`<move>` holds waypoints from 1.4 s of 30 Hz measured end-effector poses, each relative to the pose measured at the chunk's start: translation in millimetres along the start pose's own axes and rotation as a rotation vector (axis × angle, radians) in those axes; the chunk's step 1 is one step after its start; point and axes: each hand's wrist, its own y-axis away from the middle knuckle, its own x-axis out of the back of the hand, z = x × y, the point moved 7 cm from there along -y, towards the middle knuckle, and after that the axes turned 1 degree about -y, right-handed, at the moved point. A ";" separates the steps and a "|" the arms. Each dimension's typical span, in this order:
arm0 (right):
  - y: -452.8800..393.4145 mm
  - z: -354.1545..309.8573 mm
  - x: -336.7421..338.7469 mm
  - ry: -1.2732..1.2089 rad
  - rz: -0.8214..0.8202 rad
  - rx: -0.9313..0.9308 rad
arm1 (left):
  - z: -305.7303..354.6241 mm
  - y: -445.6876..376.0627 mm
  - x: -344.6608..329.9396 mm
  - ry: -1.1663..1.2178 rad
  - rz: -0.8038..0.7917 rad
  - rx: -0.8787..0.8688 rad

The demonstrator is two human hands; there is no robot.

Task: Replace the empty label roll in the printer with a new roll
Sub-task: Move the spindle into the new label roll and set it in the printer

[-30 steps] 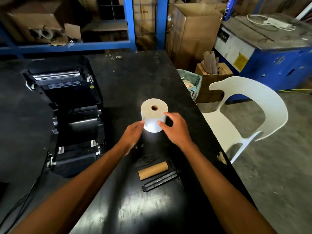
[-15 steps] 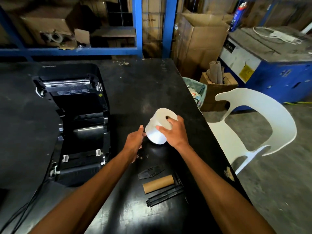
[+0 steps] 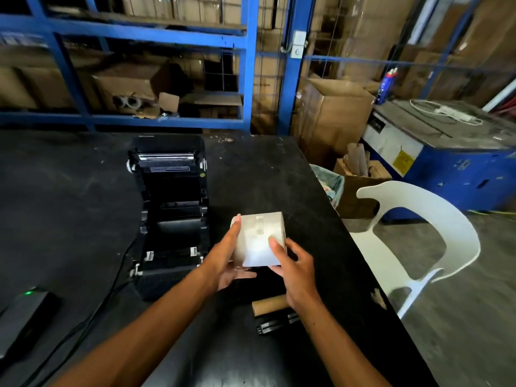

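The new white label roll (image 3: 258,240) is lifted above the black table (image 3: 69,208), lying on its side between both hands. My left hand (image 3: 226,263) cups it from the left and below; my right hand (image 3: 293,263) grips its right end. The black label printer (image 3: 170,208) stands open just left of the roll, its lid tilted back and its roll bay empty. The empty brown cardboard core (image 3: 269,304) lies on the table under my right wrist, with a black spindle piece (image 3: 275,324) beside it.
A black power adapter (image 3: 25,314) with a green light sits at the near left, its cable running to the printer. A white plastic chair (image 3: 418,241) stands off the table's right edge. Cardboard boxes (image 3: 332,118), a blue rack and a blue machine (image 3: 446,163) are behind.
The roll stood upright on the table; both hands tipped it over, then lifted it and turned it onto its side. The camera view rose and shifted left.
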 end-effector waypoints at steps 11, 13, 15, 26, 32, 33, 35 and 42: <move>48.2 -77.0 -39.9 0.404 -0.022 0.446 | 41.1 73.9 54.4 0.002 0.300 -0.365; 62.9 -99.3 -59.7 0.577 -0.086 0.673 | 47.1 83.5 61.9 -0.041 0.322 -0.415; 74.1 -106.7 -77.7 0.753 -0.168 0.792 | 47.4 88.3 67.0 -0.082 0.339 -0.447; 90.5 -83.3 -73.1 1.141 -0.216 0.723 | 23.9 82.3 71.3 -0.238 0.360 -0.483; 91.3 -62.8 -38.3 1.096 -0.196 0.548 | -3.4 67.5 47.9 -0.246 0.285 -0.410; 92.7 -58.2 -28.6 1.041 -0.180 0.510 | -10.0 64.7 43.7 -0.242 0.284 -0.396; 95.9 -48.8 -10.0 0.914 -0.150 0.425 | -22.8 59.6 37.8 -0.231 0.299 -0.359; 100.9 -11.0 90.8 0.719 0.055 0.205 | -58.9 47.1 10.2 -0.181 0.229 -0.198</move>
